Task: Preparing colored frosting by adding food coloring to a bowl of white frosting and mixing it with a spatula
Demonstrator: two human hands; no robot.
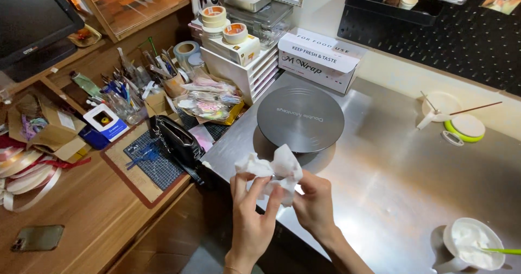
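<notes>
Fingers: both sets are curled narrowly around a crumpled white paper tissue point(274, 172), the left hand point(251, 211) pinching its near-left folds and the right hand point(315, 201) gripping its right side.
Tissue: held in the air between the two hands, just above the near edge of the brushed steel counter point(391, 165) and just in front of the dark round metal turntable point(300, 118).
Turntable: it sits on the counter a little beyond the hands, its top bare.
Far side: a white cardboard box of food wrap point(319, 58) lies behind the turntable, next to a white drawer unit point(247, 70) topped with rolls of tape point(214, 17).
Right: a white bowl of white cream point(474, 243) with a green-handled tool in it stands at the near right edge; a white and green lidded dish point(465, 127) lies farther back.
Left: a small black handbag point(176, 140) rests on a cutting mat on the wooden desk point(81, 209), with pen pots, ribbon and a phone point(38, 237) nearby.
Handling, as a judgement: keeping the tissue bunched into a firm pad, with a clean fold turned outward and the fingertips behind it, would give the surest grip.
</notes>
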